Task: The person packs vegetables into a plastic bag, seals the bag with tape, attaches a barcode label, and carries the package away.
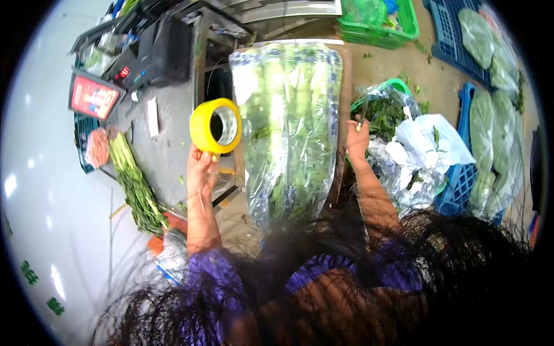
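My left hand (202, 171) is closed on the lower edge of a large roll of yellow tape (202, 130), held up left of the bagged vegetables. In front of me a long clear plastic bag (288, 132) with blue print along its edges lies over leafy green vegetables on a board. To its right, my right hand (358, 138) is closed around a small knife (363, 112), its blade pointing away from me. Just beyond that hand, dark leafy greens (385, 115) sit in a green basket (398, 85). Dark hair covers the lower part of the view.
Left is a grey worktop (164, 150) with a black machine (167, 52), a red screen (92, 95) and a stalky green bundle (135, 184). Right are crumpled plastic bags (433, 138), a blue crate (459, 184) and bagged greens (485, 127). A green crate (375, 36) stands at the back.
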A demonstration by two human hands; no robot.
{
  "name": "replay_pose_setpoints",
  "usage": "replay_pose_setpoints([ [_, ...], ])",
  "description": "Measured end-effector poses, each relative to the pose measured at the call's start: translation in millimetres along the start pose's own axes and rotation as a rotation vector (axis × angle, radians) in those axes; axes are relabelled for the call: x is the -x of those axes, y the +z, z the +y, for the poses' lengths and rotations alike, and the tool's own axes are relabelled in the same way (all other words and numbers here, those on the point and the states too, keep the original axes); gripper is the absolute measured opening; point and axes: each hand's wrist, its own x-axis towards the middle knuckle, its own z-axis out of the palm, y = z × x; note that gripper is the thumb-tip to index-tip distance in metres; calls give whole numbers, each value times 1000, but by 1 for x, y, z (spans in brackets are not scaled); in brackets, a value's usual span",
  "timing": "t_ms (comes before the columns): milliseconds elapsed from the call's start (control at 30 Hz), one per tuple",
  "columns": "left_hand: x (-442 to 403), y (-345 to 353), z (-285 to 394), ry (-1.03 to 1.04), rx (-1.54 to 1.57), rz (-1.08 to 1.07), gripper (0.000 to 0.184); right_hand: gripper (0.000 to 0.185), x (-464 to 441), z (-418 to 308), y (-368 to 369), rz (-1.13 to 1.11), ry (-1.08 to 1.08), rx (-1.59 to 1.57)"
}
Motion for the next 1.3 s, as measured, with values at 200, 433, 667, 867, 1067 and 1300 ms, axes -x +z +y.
replay_pose_setpoints([
  [200, 67, -114, -15, 127, 302, 242, 45, 51, 107, -162, 96, -536, -760, 107],
  [433, 127, -152, -1, 191, 379, 347, 47, 42, 245, -171, 281, -967, -1123, 200],
  [667, 159, -188, -16, 132, 463, 347, 51, 10, 285, -128, 360, -829, -1654, 470],
  [867, 131, -167, -5, 26, 504, 224, 55, 42, 224, -186, 259, -1637, 148, -651],
  [1067, 79, -137, -12, -424, 185, -188, 63, 75, 188, -219, 140, -1385, -332, -40],
  [1300, 34, -73, -66, -482, 3, -249, 56, 37, 167, -201, 61, -710, -713, 348],
])
